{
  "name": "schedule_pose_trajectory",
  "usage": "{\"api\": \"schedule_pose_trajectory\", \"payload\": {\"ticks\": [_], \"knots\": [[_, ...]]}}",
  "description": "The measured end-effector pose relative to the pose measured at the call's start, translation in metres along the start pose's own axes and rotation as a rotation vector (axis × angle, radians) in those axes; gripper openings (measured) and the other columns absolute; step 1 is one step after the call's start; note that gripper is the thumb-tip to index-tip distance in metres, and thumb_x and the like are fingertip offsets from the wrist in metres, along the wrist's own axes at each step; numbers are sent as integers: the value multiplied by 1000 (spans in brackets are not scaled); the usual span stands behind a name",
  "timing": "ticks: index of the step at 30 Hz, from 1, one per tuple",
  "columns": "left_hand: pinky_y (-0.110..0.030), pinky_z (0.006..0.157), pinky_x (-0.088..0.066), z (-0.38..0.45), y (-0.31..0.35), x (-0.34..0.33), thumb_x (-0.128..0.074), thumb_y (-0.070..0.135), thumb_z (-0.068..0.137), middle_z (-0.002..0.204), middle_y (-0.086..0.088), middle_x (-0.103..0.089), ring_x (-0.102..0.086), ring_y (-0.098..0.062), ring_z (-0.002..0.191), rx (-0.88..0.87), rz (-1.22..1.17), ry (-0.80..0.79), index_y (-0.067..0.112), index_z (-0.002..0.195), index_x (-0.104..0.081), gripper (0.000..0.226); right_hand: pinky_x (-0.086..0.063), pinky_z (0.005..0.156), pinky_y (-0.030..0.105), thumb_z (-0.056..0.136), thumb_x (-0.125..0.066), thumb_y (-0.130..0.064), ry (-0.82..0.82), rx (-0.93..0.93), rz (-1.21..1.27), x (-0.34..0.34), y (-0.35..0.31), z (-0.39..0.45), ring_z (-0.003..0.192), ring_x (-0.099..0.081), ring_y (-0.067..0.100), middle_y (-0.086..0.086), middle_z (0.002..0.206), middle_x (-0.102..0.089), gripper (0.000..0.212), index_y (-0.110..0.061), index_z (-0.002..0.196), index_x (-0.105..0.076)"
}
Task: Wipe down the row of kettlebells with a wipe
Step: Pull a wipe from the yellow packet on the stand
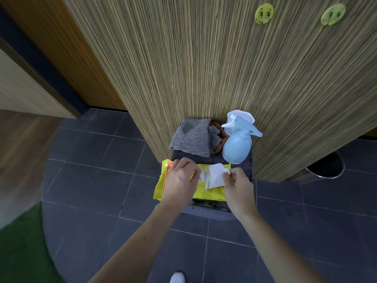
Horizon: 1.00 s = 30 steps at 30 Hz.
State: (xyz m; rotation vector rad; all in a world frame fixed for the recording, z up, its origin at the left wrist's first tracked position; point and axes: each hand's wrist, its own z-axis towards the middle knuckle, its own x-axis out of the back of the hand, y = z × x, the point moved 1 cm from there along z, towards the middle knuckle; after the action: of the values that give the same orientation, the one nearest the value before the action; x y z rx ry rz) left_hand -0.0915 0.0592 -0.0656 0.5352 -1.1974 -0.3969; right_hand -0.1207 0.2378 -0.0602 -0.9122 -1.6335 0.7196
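A grey cloth (190, 137) lies at 11 o'clock from the hands, and a pale blue spray bottle (236, 145) stands at 1 o'clock, both backed against the striped wooden panel (204, 58) that closes off the far side. 2 yellow face stickers (264, 13) sit high on that panel. At 3 o'clock a dark round bin (326, 166) stands on the tiled floor (91, 180), which lies open toward 9 o'clock and 6 o'clock. The yellow wipe packet (210, 194) rests on a low dark surface (206, 212). The left hand (179, 180) presses the packet down, fingers curled at its opening. The right hand (236, 184) pinches a white wipe (215, 176) drawn partly from the packet. No kettlebells show.
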Motion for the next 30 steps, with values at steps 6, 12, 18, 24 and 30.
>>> {"api": "schedule_pose_trajectory", "payload": {"ticks": [6,12,18,24,30], "knots": [[-46,75,-53,17,21,42,-65,2,97,91,3,-65,-60,-24,84,63,-157,114,11,88,-63,13,-40,63,33,107,-51,-25,-15,-28,-8,-1,-3,1,82,-62,18,-8,86,-64,16,-15,97,-58],[-40,60,-47,44,45,89,-52,24,109,73,-3,-58,-51,-19,64,192,-327,191,13,100,-54,13,-46,58,33,106,-54,-32,-25,91,33,-8,-12,-10,72,-66,11,-6,82,-71,21,-19,91,-60],[-16,56,-40,42,51,96,-63,28,103,68,1,-59,-49,-6,60,273,-416,173,22,93,-63,12,-51,98,35,105,-45,-53,-262,364,-328,-44,-13,-25,123,-61,15,-1,136,-67,42,-26,128,-68],[-17,73,-53,39,53,93,-70,16,99,84,9,-74,-68,-5,81,230,-407,56,17,97,-73,4,-10,128,52,103,-49,-45,-363,516,-665,-59,10,-38,162,-4,30,6,174,-12,57,-31,157,-40],[-20,75,-52,40,84,95,-73,16,96,87,11,-67,-64,-8,83,-13,-279,-56,17,91,-70,6,-26,126,54,101,-52,-40,-245,420,-671,-19,11,-47,159,-19,33,11,168,-30,56,-19,152,-47]]}}
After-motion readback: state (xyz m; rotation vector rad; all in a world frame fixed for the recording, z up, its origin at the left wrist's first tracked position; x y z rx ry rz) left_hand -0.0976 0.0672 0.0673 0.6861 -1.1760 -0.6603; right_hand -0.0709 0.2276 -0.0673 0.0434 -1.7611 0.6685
